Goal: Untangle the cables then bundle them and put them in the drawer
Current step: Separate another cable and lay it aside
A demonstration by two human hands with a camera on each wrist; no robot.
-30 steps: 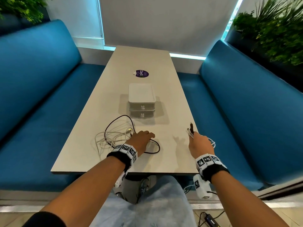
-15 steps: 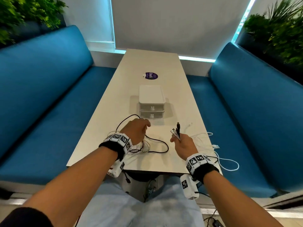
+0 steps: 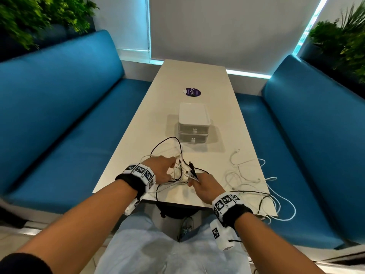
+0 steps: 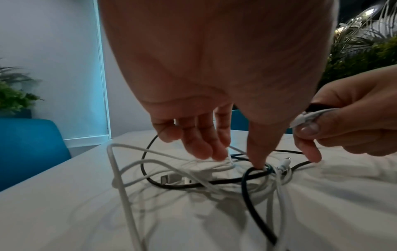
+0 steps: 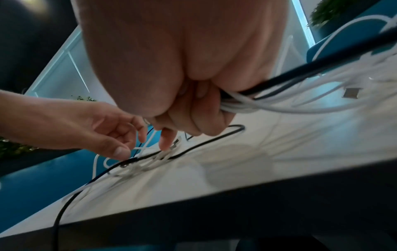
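Note:
A tangle of white and black cables (image 3: 178,177) lies at the near end of the table (image 3: 197,80). My left hand (image 3: 167,171) reaches down into the tangle (image 4: 214,178) with fairly straight fingers; its thumb tip presses on a black loop (image 4: 255,171). My right hand (image 3: 203,186) grips a bunch of cable ends, a black plug (image 3: 192,167) and white ones sticking up from the fist. The held strands (image 5: 279,95) trail off to the right. A white two-drawer box (image 3: 193,123) stands mid-table, both drawers shut.
Loose white cable loops (image 3: 246,175) sprawl over the table's right side and hang past its near right corner. Blue benches (image 3: 59,119) flank the table on both sides. A purple sticker (image 3: 192,92) lies beyond the box. Plants stand behind the benches.
My right hand has carried the cable ends leftward, close to the left hand. The left hand has shifted on the tangle and now has its fingers down in it.

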